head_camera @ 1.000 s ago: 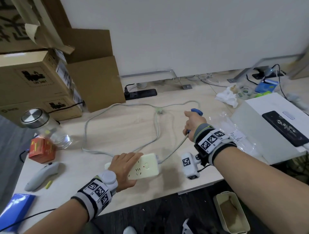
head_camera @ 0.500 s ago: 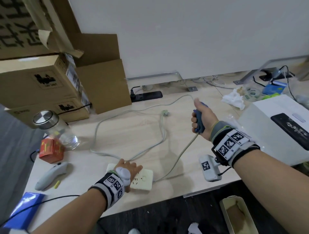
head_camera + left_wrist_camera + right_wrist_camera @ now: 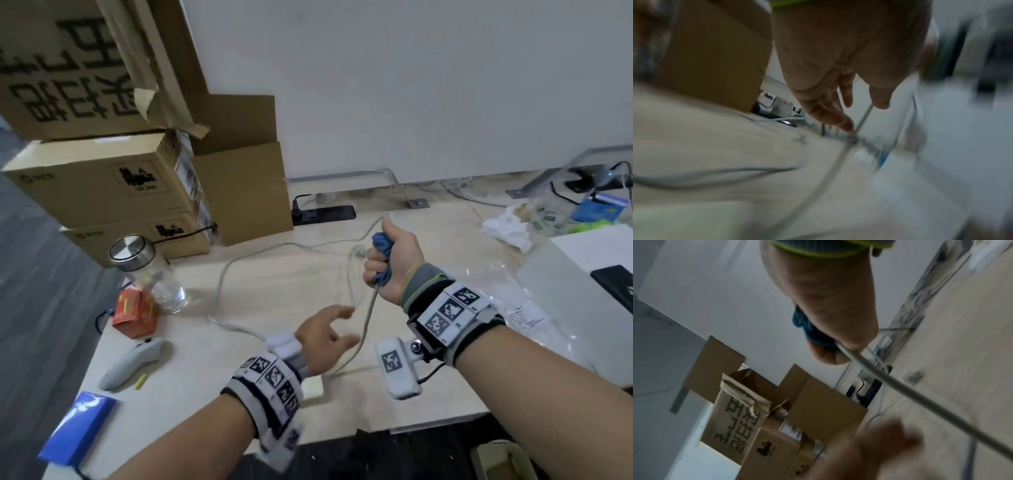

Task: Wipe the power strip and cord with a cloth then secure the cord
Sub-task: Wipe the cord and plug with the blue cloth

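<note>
My right hand (image 3: 390, 260) is raised above the desk and grips a blue cloth (image 3: 382, 245) wrapped round the grey cord (image 3: 368, 315); the cloth (image 3: 813, 332) and cord (image 3: 900, 386) also show in the right wrist view. The cord runs down from the fist to the cream power strip (image 3: 313, 387), which lies near the desk's front edge, mostly hidden behind my left wrist. My left hand (image 3: 329, 335) hovers above the strip with fingers spread, holding nothing, close to the hanging cord (image 3: 863, 120). More cord loops lie on the desk (image 3: 239, 260).
Stacked cardboard boxes (image 3: 113, 178) stand at the back left. A glass jar with metal lid (image 3: 144, 270), an orange box (image 3: 135, 311), a grey remote (image 3: 133, 363) and a blue booklet (image 3: 78, 428) lie left. A black power strip (image 3: 322, 214) sits by the wall. A white box (image 3: 589, 301) is right.
My right hand slid the cloth up along the cord and lifted it off the desk. My left hand let go of the power strip and rose toward the cord.
</note>
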Available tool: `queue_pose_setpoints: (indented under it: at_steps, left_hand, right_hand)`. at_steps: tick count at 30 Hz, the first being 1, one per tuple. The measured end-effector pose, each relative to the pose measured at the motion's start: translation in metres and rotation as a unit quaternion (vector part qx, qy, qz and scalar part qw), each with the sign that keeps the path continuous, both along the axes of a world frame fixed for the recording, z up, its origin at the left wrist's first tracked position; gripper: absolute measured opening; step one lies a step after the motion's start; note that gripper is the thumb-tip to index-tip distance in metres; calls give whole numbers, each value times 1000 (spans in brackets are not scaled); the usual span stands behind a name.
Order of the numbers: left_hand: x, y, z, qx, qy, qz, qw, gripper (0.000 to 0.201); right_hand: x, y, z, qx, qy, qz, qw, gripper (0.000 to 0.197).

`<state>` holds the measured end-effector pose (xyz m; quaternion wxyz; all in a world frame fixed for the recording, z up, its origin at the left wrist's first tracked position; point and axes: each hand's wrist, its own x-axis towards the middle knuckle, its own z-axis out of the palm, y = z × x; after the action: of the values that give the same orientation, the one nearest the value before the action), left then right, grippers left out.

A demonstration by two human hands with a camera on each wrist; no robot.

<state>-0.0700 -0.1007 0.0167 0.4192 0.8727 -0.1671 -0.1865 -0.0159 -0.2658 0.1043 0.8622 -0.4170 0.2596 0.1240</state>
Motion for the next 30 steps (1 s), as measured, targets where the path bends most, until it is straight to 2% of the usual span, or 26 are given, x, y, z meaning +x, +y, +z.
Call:
queue_pose_setpoints:
  at_steps: [2,4,5,8,10,12,15,18,22,26,28,30]
  left_hand:
    - [7,-26,26,-164,85,41,982,29]
    - [12,-39,43,-238,143,63,959,14]
    - [14,-41,44,-241,138,71,958,11]
    - [19,-45,38,-171,33,73,982,29]
    - [19,-47,34,-161,9,70,984,39]
    - [17,-49,29,-180,26,68,981,45]
    - [16,-33,12,-181,68,109,975,59]
    - [20,-26,-2,-273,135,134,943,67]
    - [27,-20,-1,-348,171,145,910,61]
    - [35,12,-16,-344,215,211,889,61]
    - [37,16,-20,-274,208,248,906,66]
    - [42,14,-14,-178,150,285,930,62]
  right_hand:
    - [2,11,4,2,1,-23,1000,53]
    - [3,14,7,-6,-4,-38,999,52]
    - [4,14,8,-6,-3,-40,999,51]
    - [7,9,14,1,3,-37,999,49]
    - [10,5,18,-19,12,-37,999,47]
    - [16,-11,24,-33,13,-50,998,45]
    - [26,-38,37,-42,5,-89,995,43]
    - [31,-51,43,-49,-21,-104,993,41]
    - [41,-67,46,-30,-52,-159,986,40]
    - [53,-89,53,-2,-58,-227,972,39]
    - [54,-84,52,-13,-60,-224,973,40]
    - [53,-74,50,-18,-62,-211,975,40]
